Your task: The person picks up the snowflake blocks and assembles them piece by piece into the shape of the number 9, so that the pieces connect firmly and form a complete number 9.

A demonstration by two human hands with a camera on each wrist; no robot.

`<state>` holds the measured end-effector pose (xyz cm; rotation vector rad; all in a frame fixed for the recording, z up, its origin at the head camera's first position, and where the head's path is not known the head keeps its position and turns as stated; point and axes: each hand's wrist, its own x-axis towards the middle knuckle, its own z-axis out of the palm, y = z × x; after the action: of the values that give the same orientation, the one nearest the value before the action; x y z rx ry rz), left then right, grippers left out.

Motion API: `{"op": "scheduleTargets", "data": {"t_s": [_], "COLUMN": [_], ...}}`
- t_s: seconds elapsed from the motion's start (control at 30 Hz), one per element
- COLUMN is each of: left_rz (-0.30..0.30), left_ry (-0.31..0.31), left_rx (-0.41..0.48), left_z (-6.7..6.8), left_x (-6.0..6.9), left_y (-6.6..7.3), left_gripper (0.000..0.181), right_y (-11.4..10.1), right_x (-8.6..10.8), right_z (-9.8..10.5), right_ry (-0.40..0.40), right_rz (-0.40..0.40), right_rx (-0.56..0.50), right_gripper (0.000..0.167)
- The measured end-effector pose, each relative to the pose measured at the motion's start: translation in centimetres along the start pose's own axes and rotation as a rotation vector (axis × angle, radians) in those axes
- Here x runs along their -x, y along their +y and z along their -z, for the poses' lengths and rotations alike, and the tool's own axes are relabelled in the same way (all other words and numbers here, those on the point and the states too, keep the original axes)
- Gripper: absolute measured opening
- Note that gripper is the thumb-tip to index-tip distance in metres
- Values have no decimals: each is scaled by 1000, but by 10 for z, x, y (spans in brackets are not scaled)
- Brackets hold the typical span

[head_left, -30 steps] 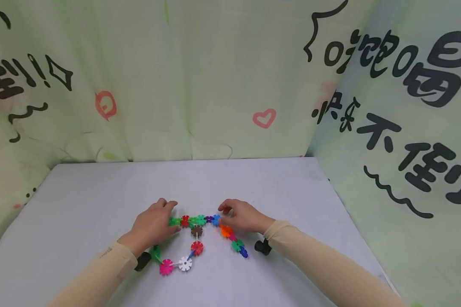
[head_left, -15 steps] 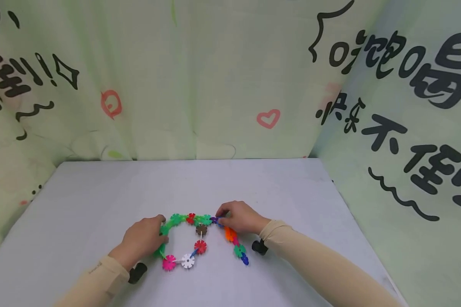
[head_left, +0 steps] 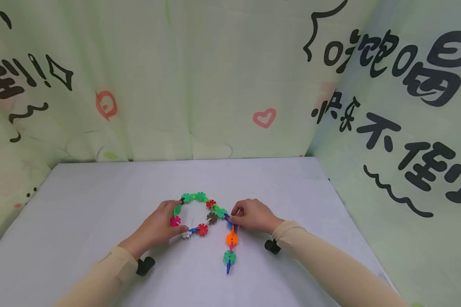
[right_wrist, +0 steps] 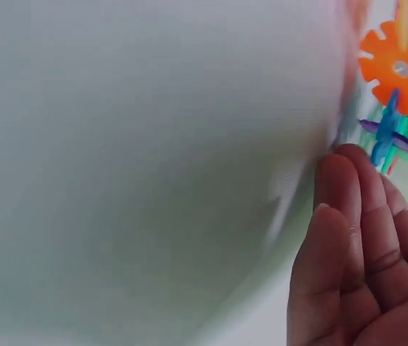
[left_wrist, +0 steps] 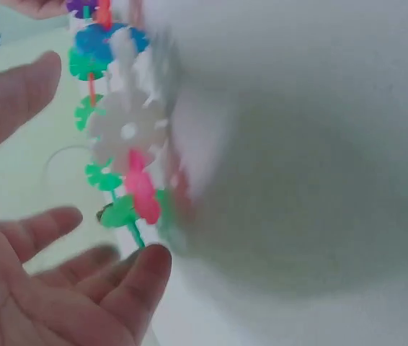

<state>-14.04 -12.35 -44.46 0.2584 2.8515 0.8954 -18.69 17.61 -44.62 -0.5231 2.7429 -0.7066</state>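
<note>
Notched plastic snowflake discs in many colours are linked into a loop with a straight tail on the white table (head_left: 276, 183). My left hand (head_left: 157, 224) rests about the loop's left side, near the pink disc (head_left: 175, 221) and the white disc (left_wrist: 128, 133). In the left wrist view its fingers are spread and relaxed. At the join of loop and tail, my right hand (head_left: 255, 216) pinches the chain by its purple and blue discs (right_wrist: 386, 133). The tail, with an orange disc (head_left: 231, 239) and a green disc (head_left: 229, 257), points towards me.
A pale green curtain (head_left: 223, 76) with dark lettering and a red heart closes off the back and sides of the table. Small black cameras (head_left: 145, 266) sit on both wrists.
The loop has turned clockwise, its left part swinging away from me, and the tail has swung to point straight at me. My left hand has shifted along the loop; my right stays at the join.
</note>
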Motion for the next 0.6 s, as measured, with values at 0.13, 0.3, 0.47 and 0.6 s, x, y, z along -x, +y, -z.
{"op": "scheduleTargets", "data": {"t_s": [0.13,0.3,0.47,0.6], "left_rz": [41,91,82,53], "left_ry": [45,66,65,80], "left_rx": [-70,-126,-116,-102], "left_z": [-5,-8,-10,-12], "left_x": [0,5,2,-2], "left_y": [2,11,19,19], "left_gripper": [83,78,79,75], "right_y": [3,-2,-1,0], "right_x": [2,0,0,3], "right_z": [-2,-5,-6,-5], "right_ry": [3,7,9,-37], "right_rz": [30,87,79,31], "right_rx": [-35,-87,-79,-153], "right_gripper": [14,10,15,24]}}
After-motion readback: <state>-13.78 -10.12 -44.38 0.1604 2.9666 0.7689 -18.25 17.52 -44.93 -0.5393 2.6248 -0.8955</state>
